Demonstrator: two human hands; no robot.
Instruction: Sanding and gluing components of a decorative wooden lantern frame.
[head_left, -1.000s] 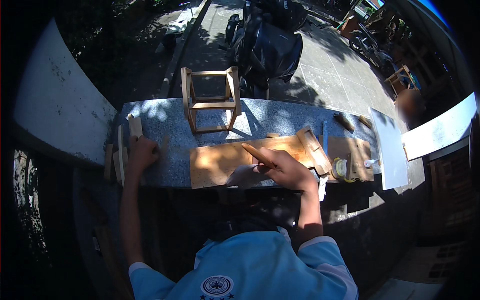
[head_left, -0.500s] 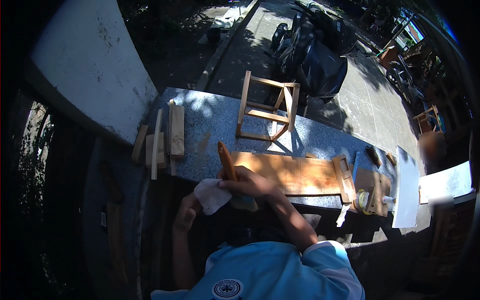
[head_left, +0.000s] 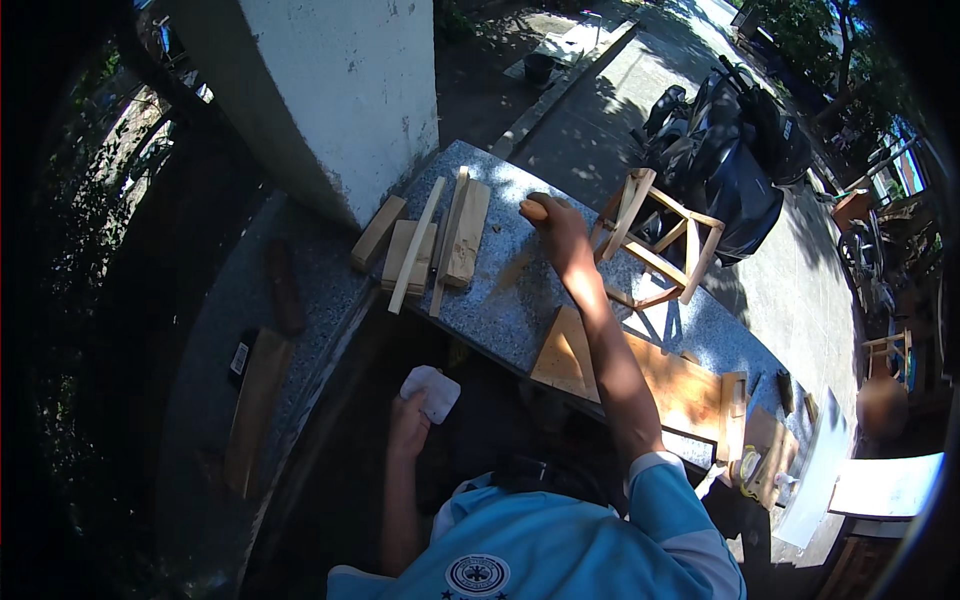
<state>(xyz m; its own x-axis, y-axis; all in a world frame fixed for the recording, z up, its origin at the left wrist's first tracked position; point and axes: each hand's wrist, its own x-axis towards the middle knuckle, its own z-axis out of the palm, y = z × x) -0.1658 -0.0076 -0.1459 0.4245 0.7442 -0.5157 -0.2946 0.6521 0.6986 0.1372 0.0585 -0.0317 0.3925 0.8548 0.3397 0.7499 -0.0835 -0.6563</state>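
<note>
My left hand (head_left: 407, 428) is closed on a small white piece that looks like a folded cloth (head_left: 432, 393), held low before the table's near edge. My right hand (head_left: 563, 240) reaches out over the table, closed round a brush with an orange wooden handle (head_left: 533, 209). Only the handle's end shows; the brush's other end is hidden by the hand. Just right of that hand stands a small wooden stool frame (head_left: 655, 262), with bare legs and crossbars. Whether the brush touches the frame I cannot tell.
Wood offcuts and strips (head_left: 465, 235) lie on the left of the speckled stone table (head_left: 500, 318). A wide board (head_left: 675, 385) lies under my right forearm. Jars and a white panel (head_left: 815, 480) are at the right; a motorcycle (head_left: 735, 180) stands beyond, a pillar (head_left: 345, 90) far left.
My right hand has moved away from the white cloth and out to the stool frame with the brush. My left hand has lowered slightly with the cloth. The view has swung left.
</note>
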